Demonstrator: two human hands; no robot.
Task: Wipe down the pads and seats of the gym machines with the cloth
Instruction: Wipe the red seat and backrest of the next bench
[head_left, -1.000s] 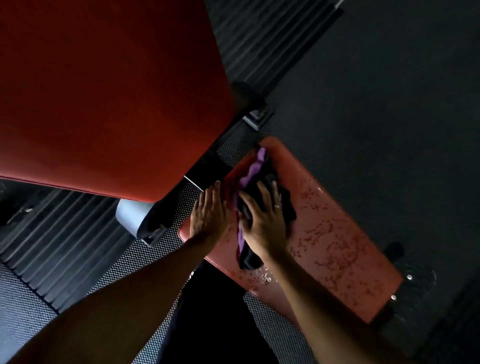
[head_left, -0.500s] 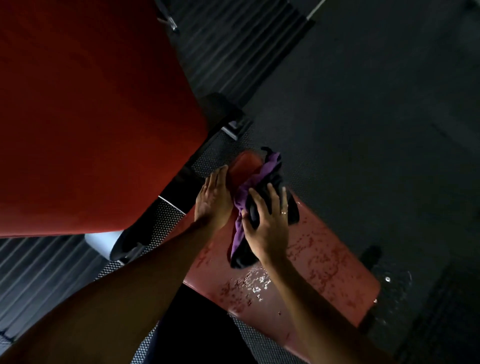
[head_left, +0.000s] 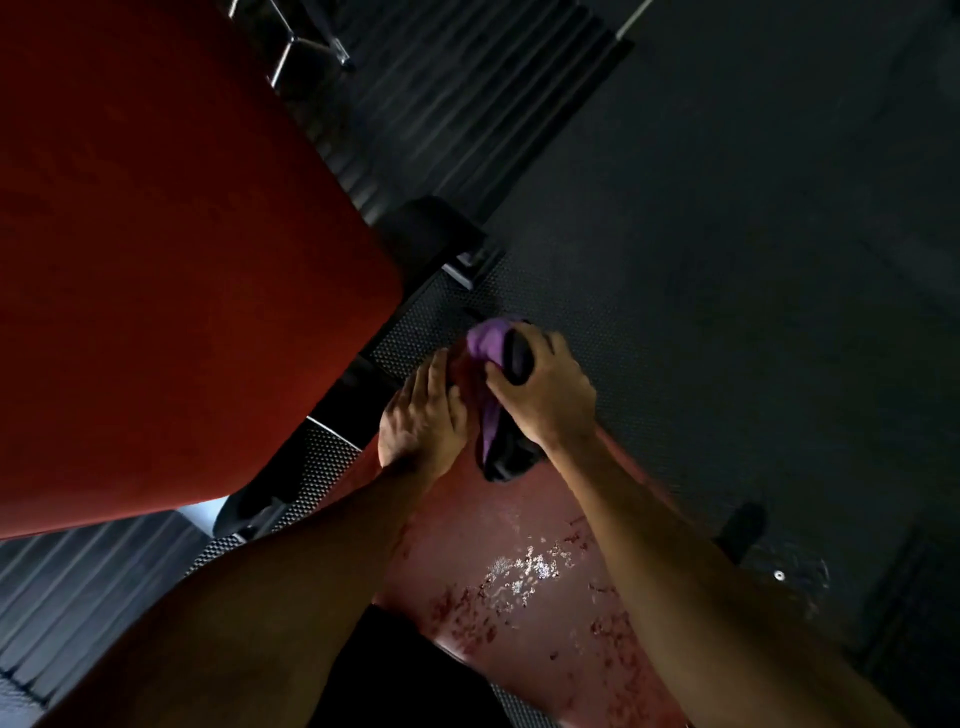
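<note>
Gym floor (head_left: 727, 234) dark. Right hand (head_left: 545, 397) clutches cloth (head_left: 491, 421) at seat (head_left: 519, 519) far end; left hand (head_left: 423, 410) flat, fingers straight. Near half wet, unwiped.

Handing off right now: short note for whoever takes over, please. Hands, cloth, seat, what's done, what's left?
Left hand: open, flat on the red seat's far end.
Right hand: grips the purple-and-black cloth at the seat's far tip.
Done: seat just behind the hands looks droplet-free.
To do: droplets on the seat's near part; cannot tell whether the big red pad is wiped.
</note>
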